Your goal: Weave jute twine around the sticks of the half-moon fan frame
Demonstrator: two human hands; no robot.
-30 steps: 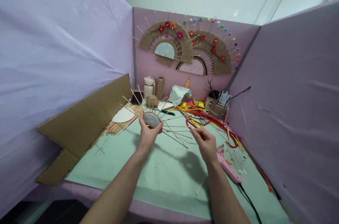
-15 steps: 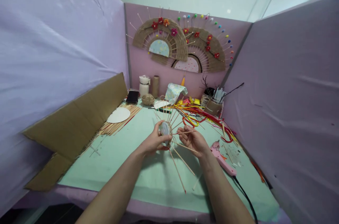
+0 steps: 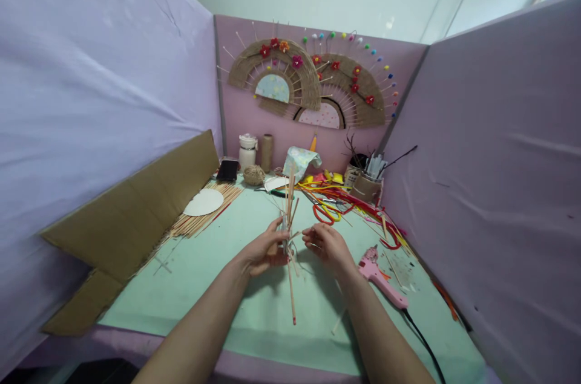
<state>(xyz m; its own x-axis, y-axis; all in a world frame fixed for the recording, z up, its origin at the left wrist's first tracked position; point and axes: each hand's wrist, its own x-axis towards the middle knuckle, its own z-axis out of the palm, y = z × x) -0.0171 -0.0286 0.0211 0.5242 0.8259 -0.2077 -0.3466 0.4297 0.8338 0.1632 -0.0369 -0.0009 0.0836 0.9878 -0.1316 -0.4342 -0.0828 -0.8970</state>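
Observation:
My left hand (image 3: 265,251) grips a small fan frame (image 3: 285,231), a pale blue base with thin wooden sticks (image 3: 292,290) radiating from it. The base is turned nearly edge-on, so its face is mostly hidden. One stick with a red tip points down toward me, and others rise in a narrow bunch. Just right of the sticks is my right hand (image 3: 330,248), its fingers curled together close to a short stick end. Anything thin between those fingertips is too small to make out.
A pink glue gun (image 3: 384,284) with a black cord lies right of my right forearm. Scissors (image 3: 327,213) and coloured stems are behind. Loose sticks (image 3: 195,224), a white oval card (image 3: 203,202) and upright cardboard (image 3: 136,208) are left. A twine ball (image 3: 253,175) sits at back.
My left hand has turned the fan frame from showing its pale blue face to nearly edge-on, bunching the sticks in view. My right hand has come off the sticks and sits just beside them.

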